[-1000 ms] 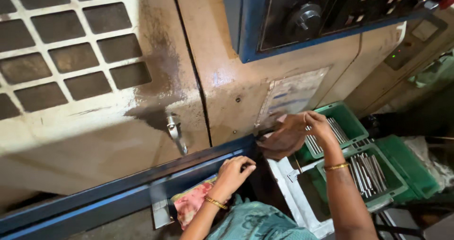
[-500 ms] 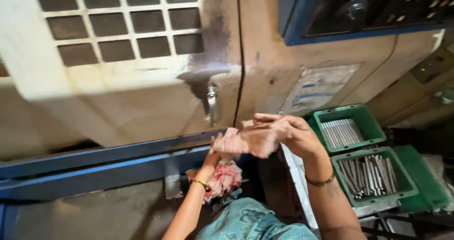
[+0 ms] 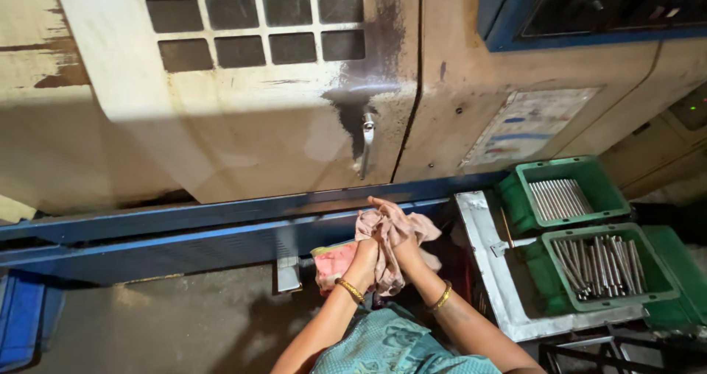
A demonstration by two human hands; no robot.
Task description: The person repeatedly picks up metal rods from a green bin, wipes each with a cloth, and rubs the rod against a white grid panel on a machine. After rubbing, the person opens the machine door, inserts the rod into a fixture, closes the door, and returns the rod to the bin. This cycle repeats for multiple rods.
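Both forearms rose from six o'clock, meeting mid-frame. The left hand [image 3: 365, 255] and right hand [image 3: 401, 243] closed their grip on a pink rag [image 3: 390, 230]. A pale rectangular label [image 3: 526, 124] sat at two o'clock. Two green crates [image 3: 589, 171] of metal rods [image 3: 598, 263] lay at three o'clock.

Machine workshop: grimy machine housing [image 3: 243, 124], steel-rod crates [image 3: 604, 267]

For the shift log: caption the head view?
Both hands rub a pink rag beside green crates of metal rods.
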